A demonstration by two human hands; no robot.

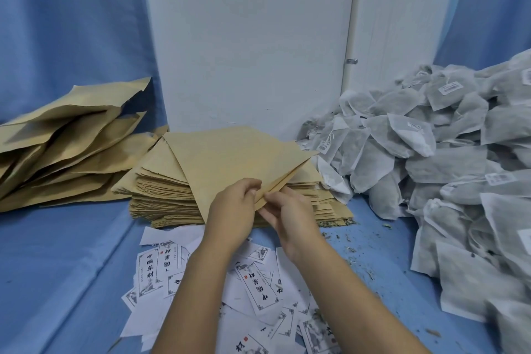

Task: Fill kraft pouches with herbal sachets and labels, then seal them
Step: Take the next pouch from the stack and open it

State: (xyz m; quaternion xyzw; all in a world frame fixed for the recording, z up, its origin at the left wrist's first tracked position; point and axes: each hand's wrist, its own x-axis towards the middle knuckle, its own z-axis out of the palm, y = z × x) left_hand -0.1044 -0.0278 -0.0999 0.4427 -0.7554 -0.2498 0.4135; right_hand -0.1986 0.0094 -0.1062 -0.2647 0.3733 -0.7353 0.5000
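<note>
Head view: dead centre, left hand (231, 210) and right hand (293, 221) both pinch the near edge of one kraft pouch (230, 158), tilted above the flat stack (161, 195). Labels (258, 284) scattered at six o'clock, sachets (431, 152) heaped at three, puffed pouches (63, 138) at nine.

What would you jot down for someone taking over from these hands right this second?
Hands: the left hand and right hand both pinch the near edge of one kraft pouch, held over the stack of flat pouches.
Supplies: sachets are heaped at the right; labels lie scattered in front.
Done: a pile of bulging pouches lies at the left, seemingly filled; whether they are sealed cannot be told.
To do: open this pouch, add sachets and a label, seal it, then work through the stack.
</note>
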